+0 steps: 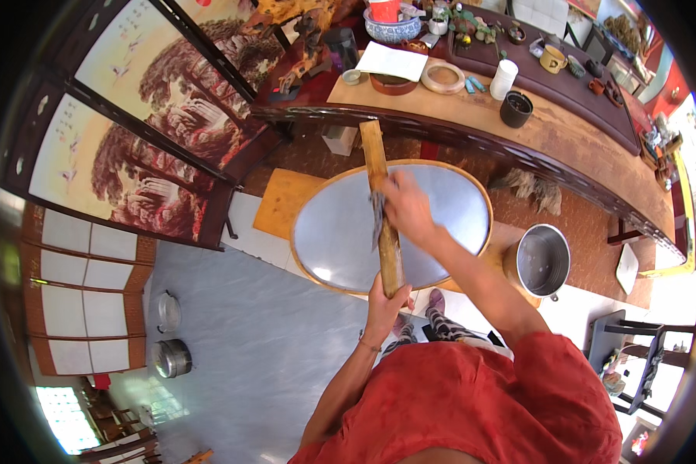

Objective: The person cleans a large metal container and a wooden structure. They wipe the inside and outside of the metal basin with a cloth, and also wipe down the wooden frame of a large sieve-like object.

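Note:
A long yellow-brown length of what looks like bamboo (374,155) slants over an oval table with a pale shiny top (325,209) and a wooden rim. Its near end is wrapped by the fingers of my left hand (383,313). Higher up, my right hand (406,207) is closed and slightly blurred, lying across the bamboo. From that grip a dark grey blade, apparently a knife (377,220), points down along the left side of the bamboo. The knife's handle is hidden in my fingers.
A large metal pot (543,263) stands right of the oval table. Beyond is a long wooden desk (564,147) with a black cup (516,109), white paper cups (503,79) and a sheet of paper (392,62). A painted folding screen (170,124) is at the left.

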Action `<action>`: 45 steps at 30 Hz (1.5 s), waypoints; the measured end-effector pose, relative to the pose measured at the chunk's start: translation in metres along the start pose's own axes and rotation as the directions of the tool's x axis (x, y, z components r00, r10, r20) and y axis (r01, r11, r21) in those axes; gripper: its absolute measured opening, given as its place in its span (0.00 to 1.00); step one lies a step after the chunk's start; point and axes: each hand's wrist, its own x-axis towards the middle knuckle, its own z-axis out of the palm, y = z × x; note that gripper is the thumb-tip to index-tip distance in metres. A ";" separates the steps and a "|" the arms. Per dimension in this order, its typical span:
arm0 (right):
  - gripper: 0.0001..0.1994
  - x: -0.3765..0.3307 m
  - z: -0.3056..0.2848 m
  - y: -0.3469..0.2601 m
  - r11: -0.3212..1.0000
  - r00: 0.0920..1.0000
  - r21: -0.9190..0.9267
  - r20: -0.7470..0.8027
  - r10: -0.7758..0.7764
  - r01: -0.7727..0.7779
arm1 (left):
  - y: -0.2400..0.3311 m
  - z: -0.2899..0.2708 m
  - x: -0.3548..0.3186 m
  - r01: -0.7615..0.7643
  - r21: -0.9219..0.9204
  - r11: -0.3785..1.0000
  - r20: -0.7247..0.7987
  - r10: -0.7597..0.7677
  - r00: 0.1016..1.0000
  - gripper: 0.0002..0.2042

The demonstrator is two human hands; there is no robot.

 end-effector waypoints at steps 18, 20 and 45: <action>0.19 -0.059 -0.004 -0.032 0.961 0.974 0.175 -0.045 0.224 -0.213 | -0.004 -0.009 -0.001 -0.016 -0.010 1.000 0.005 0.016 1.000 0.12; 0.19 -0.069 -0.011 -0.041 0.964 0.979 0.176 -0.021 0.205 -0.198 | -0.003 -0.007 -0.002 -0.015 -0.002 1.000 -0.018 0.015 1.000 0.12; 0.17 -0.067 -0.010 -0.023 0.906 0.946 0.274 0.051 0.321 -0.322 | 0.001 -0.004 -0.002 0.037 0.033 0.999 -0.024 -0.036 0.999 0.12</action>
